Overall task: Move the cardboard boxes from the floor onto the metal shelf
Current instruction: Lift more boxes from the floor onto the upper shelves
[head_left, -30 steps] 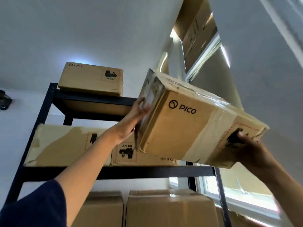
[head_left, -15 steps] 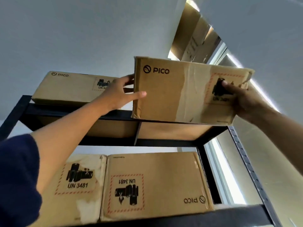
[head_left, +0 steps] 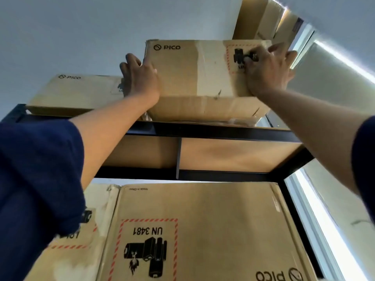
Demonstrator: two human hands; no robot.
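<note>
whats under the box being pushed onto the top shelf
The box sits over the black front rail of the metal shelf's top level, its underside flap overhanging. Both hands, left and right, press its front. The contact with the shelf board is hidden.

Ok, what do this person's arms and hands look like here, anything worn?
Both hands are bare: left hand, right hand. No gloves, and no rings or watch that I can see. Short dark navy sleeves cover the upper arms; forearms are uncovered.
</note>
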